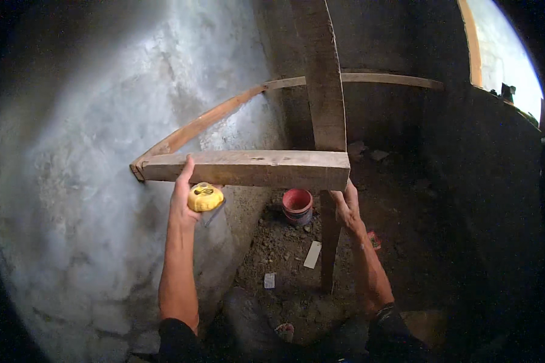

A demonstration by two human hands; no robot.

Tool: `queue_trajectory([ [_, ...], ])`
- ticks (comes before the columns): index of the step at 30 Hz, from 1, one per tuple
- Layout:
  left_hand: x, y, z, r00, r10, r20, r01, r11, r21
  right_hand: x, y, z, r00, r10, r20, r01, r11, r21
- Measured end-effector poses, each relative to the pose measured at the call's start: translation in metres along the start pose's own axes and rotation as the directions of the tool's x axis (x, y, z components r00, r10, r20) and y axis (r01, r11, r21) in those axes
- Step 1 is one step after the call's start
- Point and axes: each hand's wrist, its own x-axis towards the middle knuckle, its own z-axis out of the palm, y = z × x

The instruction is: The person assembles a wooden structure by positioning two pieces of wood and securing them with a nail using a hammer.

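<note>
My left hand (181, 190) is closed around a yellow tape measure (204, 195), one digit up against the horizontal wooden beam (248, 169). A thin dark item shows just below the tape; I cannot make it out. My right hand (348, 209) is closed at the beam's right end, where it meets an upright wooden post (324, 72); some fingertips are hidden. A longer batten (197, 127) angles from the beam's left end toward the back, and another (381, 78) runs across behind the post.
A pale plastered wall (79, 212) rises on the left, a dark wall (484, 199) on the right with a bright opening (496, 42) above. On the dirt ground (260, 254) are a red bucket (297, 201), a white strip (312, 255), a small pale piece (269, 280) and rubble.
</note>
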Motion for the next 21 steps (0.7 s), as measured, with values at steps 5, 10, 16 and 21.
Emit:
queue_trajectory([
  [5,-0.002,0.001,0.0,0.998,-0.046,0.034,0.047,0.999,-0.008,-0.008,-0.018,0.0,0.995,0.089,-0.042,-0.087,0.995,0.046],
  [10,-0.005,0.005,-0.001,1.0,-0.023,0.003,0.023,0.999,0.022,-0.008,-0.01,-0.003,0.998,0.024,-0.058,-0.016,0.991,0.13],
  [16,-0.022,0.003,0.025,0.999,-0.019,-0.048,0.016,0.997,-0.074,-0.001,-0.016,-0.011,0.994,-0.103,-0.032,0.106,0.99,0.092],
  [21,-0.014,0.005,0.012,0.997,0.059,0.039,-0.062,0.995,0.084,-0.01,-0.068,0.004,0.981,0.194,-0.022,-0.189,0.971,0.148],
])
